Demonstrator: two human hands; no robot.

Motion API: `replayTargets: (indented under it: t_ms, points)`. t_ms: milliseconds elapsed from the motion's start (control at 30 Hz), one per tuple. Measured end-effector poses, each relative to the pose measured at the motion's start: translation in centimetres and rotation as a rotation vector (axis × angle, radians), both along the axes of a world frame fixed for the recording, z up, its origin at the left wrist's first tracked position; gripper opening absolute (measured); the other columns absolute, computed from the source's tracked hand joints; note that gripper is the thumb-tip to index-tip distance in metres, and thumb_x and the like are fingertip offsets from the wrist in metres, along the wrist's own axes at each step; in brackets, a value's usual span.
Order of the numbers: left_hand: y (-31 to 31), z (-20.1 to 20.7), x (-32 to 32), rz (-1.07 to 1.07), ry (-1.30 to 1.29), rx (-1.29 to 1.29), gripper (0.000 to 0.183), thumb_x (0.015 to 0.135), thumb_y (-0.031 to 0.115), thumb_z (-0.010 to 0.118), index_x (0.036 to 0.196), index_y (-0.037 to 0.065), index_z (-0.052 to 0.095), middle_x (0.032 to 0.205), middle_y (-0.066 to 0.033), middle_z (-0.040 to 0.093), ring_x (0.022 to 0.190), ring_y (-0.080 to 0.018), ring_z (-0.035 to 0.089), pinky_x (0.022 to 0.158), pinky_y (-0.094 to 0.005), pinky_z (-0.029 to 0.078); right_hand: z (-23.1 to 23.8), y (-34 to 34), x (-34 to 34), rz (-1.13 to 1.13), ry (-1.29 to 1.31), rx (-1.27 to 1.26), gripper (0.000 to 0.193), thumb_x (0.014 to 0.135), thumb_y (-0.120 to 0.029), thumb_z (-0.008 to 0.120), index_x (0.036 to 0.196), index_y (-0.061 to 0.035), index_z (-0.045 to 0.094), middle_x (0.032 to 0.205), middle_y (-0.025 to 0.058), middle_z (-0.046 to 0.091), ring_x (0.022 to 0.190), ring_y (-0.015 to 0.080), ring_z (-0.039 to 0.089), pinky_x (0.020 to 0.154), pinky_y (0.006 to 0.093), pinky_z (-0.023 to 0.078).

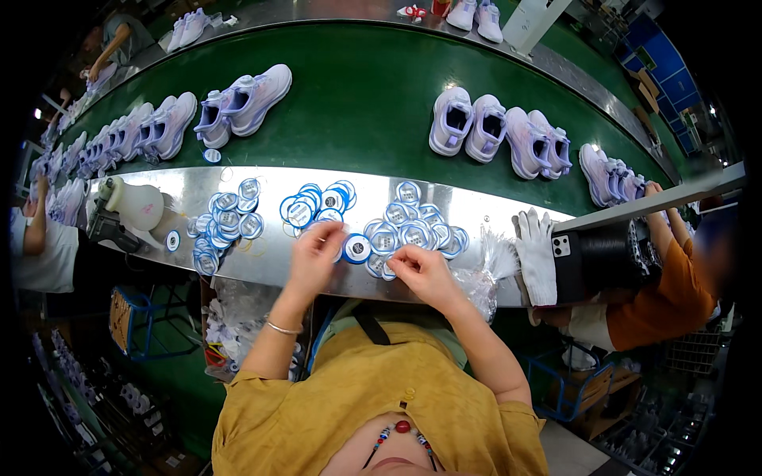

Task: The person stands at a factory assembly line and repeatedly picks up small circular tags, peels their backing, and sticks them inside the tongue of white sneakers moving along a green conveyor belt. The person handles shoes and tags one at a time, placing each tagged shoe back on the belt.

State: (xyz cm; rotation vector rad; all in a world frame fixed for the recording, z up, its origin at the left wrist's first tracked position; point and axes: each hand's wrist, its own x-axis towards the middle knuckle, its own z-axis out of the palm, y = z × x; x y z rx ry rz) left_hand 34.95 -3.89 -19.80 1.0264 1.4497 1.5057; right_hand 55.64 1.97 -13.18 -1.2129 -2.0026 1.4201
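Round white tags with blue rims lie in heaps on the metal ledge in front of me. My left hand (316, 255) is closed, its fingers pinched together beside the middle heap (305, 208); what they hold, if anything, is too small to make out. Between my hands a single round tag (356, 248) with a dark centre print faces up. My right hand (422, 274) also pinches, thumb against fingertips, at the near edge of the right-hand heap (413, 226); I cannot tell what sits in that pinch. Another heap (226, 218) lies to the left.
Beyond the ledge, pairs of pale lilac sneakers (246, 101) stand on a green conveyor belt (357, 103). A spray-gun-like tool with a bottle (139, 205) lies left. Plastic ties (494, 258), a white glove (537, 254) and a phone (561, 247) lie right. Co-workers sit on both sides.
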Motion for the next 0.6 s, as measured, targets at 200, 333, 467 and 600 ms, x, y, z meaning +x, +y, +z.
replayTargets:
  t_ms: [200,333,467,600]
  points:
    - [2.5,1.0,-4.9,0.092,0.813,-0.018,0.027,0.071,0.010,0.074,0.095,0.001,0.063,0.090,-0.0111,0.057,0.084,-0.0254,0.055,0.071,-0.0326,0.047,-0.4,0.0,-0.9,-0.030,-0.038,0.029,0.017,0.082,-0.015,0.067,0.078,0.0005,0.060,0.052,0.0040,0.047,0.048,0.0106,0.042,0.047,0.0280,0.035]
    - [3.9,-0.7,-4.3,-0.077,0.872,-0.131,0.035,0.065,0.016,0.079,0.092,0.001,0.063,0.096,-0.0134,0.055,0.096,-0.0294,0.051,0.078,-0.0367,0.046,0.0,0.0,-1.2,-0.024,-0.022,0.010,0.016,0.082,-0.014,0.067,0.078,0.0006,0.060,0.053,0.0019,0.048,0.049,0.0083,0.042,0.047,0.0260,0.035]
    - [5.4,-0.3,-5.0,-0.149,0.582,-0.246,0.027,0.066,0.009,0.077,0.084,0.000,0.059,0.083,-0.0104,0.057,0.078,-0.0248,0.053,0.069,-0.0316,0.047,0.1,0.2,-0.6,-0.039,-0.053,0.026,0.014,0.083,-0.011,0.067,0.079,0.0007,0.061,0.057,-0.0015,0.051,0.053,0.0040,0.043,0.049,0.0222,0.035]
    - [5.4,-0.9,-5.7,-0.075,0.040,-0.186,0.015,0.073,0.000,0.070,0.083,0.001,0.059,0.073,-0.0004,0.055,0.066,-0.0097,0.048,0.061,-0.0218,0.044,-0.3,0.3,-0.2,-0.055,-0.039,0.004,0.014,0.083,-0.011,0.067,0.079,0.0006,0.062,0.058,-0.0012,0.053,0.054,0.0040,0.044,0.050,0.0221,0.037]
